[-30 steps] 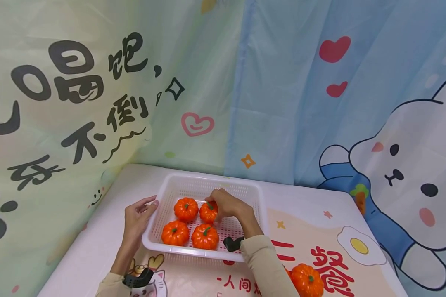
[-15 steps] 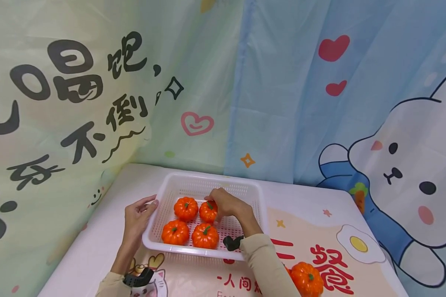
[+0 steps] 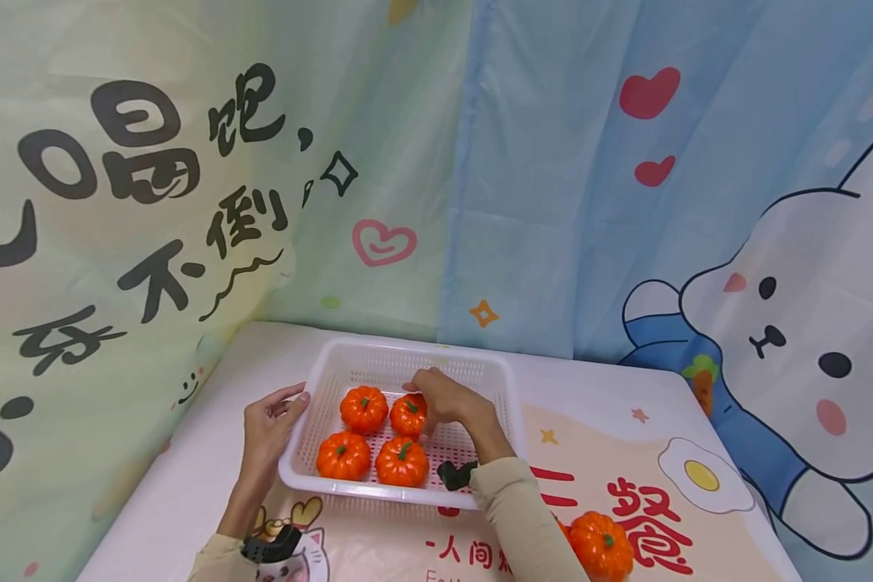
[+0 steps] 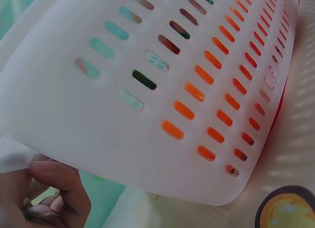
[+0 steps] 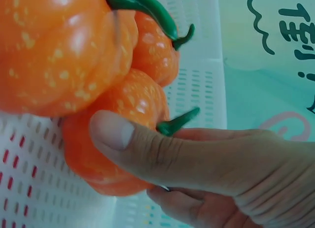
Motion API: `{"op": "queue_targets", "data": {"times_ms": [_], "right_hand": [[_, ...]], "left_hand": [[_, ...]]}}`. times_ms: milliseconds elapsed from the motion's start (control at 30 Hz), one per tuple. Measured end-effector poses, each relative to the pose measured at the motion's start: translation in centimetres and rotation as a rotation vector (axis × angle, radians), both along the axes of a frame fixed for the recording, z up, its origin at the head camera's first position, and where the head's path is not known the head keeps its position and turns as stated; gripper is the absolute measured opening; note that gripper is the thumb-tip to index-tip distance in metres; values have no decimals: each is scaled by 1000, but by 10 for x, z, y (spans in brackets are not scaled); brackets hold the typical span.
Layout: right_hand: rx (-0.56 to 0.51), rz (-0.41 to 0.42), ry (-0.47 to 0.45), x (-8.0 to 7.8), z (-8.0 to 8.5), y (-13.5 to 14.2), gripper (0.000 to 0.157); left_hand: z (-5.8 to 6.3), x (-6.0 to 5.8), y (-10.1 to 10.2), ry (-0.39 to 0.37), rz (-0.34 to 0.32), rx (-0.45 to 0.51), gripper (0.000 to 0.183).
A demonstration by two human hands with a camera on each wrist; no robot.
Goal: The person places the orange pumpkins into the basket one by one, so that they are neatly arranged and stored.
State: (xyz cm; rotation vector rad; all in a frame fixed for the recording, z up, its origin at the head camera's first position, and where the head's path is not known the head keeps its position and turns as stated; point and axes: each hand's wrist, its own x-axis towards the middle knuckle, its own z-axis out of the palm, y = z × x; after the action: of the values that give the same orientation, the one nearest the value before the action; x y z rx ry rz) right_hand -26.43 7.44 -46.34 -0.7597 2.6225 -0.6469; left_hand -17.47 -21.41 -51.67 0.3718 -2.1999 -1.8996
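Note:
A white plastic basket [image 3: 364,490] with slotted walls stands on the table, with several small orange toy pumpkins with green stems inside. My right hand [image 3: 449,401] grips the back-right pumpkin [image 3: 406,416], thumb on one side and fingers on the other, as the right wrist view shows closely. Beside it sit a back-left pumpkin [image 3: 364,411], a front-left pumpkin [image 3: 343,457] and a front-right pumpkin [image 3: 402,463]. At the basket's left end, my left hand [image 3: 267,424] holds the rim between thumb and curled fingers. Orange shows through the slots in the left wrist view.
Outside the basket, an orange pumpkin [image 3: 600,546] lies at the front right, with another partly hidden behind the right sleeve [image 3: 527,517]. A printed cloth covers the table [image 3: 589,388]. Printed curtains [image 3: 524,202] hang behind and at the left.

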Motion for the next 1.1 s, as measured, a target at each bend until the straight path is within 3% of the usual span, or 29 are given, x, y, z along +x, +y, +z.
{"op": "queue_targets", "data": {"times_ms": [167,200,267,400,433,467,1100], "right_hand": [[14,-12,18,4,7,4,89],[13,10,47,-4,-3,9,91],[20,15,58,-1,1,10,91],[-11,-3,54,9,13,14,90],[-18,-30,31,21,28,11,88],[-28,-41,28,24,31,13,88],[-70,-187,85,62,62,45,89]], "left_hand": [[-1,0,1,-3,-4,-1,44],[-1,0,1,-3,-3,-3,44],[-1,1,1,-4,2,-11,44],[-1,1,1,11,7,-15,44],[0,1,1,13,7,-17,44],[0,1,1,16,5,-17,44],[1,1,1,10,7,-26,45]]}}
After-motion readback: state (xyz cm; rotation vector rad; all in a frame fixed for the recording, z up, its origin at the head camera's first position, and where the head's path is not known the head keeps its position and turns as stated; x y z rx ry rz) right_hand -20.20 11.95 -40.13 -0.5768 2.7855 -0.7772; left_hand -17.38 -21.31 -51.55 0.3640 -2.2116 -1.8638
